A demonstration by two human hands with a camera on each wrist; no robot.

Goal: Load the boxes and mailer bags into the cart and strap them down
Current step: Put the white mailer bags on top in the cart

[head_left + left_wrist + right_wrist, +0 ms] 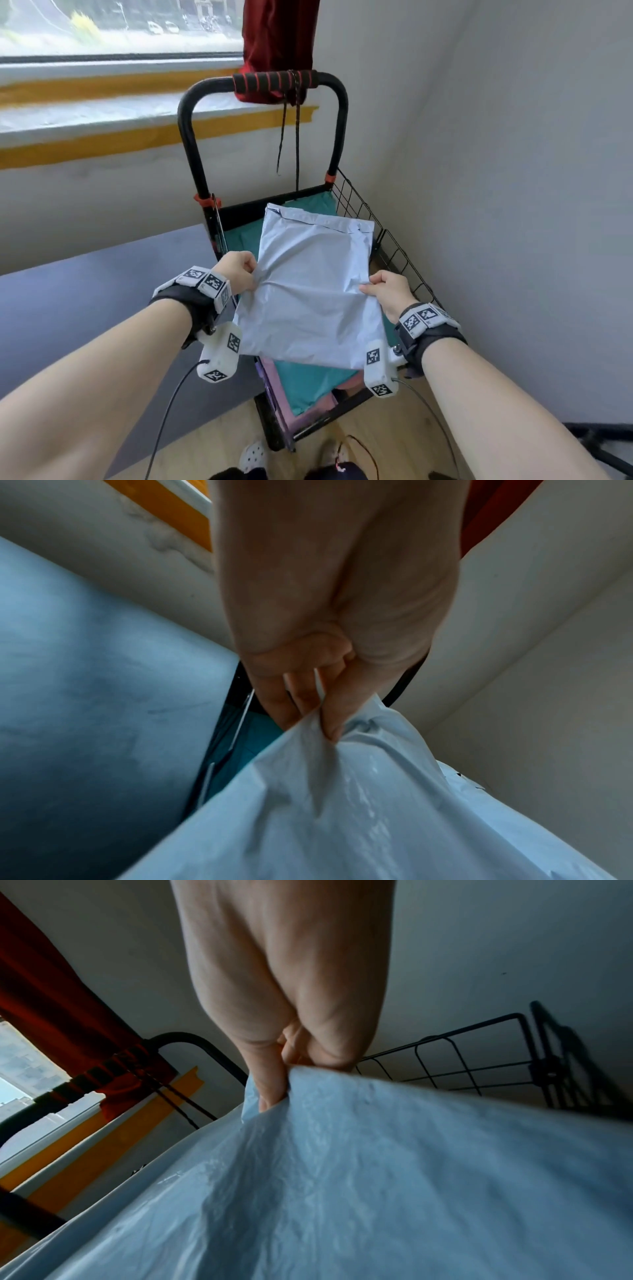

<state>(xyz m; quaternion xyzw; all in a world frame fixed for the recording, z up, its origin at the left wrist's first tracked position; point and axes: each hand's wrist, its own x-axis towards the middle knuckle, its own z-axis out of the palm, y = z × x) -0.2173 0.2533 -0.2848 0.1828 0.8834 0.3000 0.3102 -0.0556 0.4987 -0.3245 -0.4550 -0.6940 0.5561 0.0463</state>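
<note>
Fingers: our left hand (236,270) has its fingers (329,712) curled and clamped on the left edge of a pale grey mailer (310,294); the plastic bunches where thumb and fingers meet. Our right hand (392,291) has its fingers (270,1088) pinched on the mailer's right edge.

Mailer: one, flat, wrinkled, sealed flap at the far end toward the cart handle. Held between both hands over the cart (394,246), above its open top; we cannot tell whether its far end touches the load below.

Cart: black frame, wire mesh side on our right, set in the corner by the wall. Inside it, under the mailer, a teal mailer (308,380) lies on top; a pink item (274,387) shows beneath that at the cart's near end.

Cart handle (274,84): black-and-red foam grip, at the cart's far end. A dark cord (297,137) hangs from the handle down toward the cart's far edge.

Beyond the handle: red curtain (279,31), window, yellow tape (137,137) on the wall.
</note>
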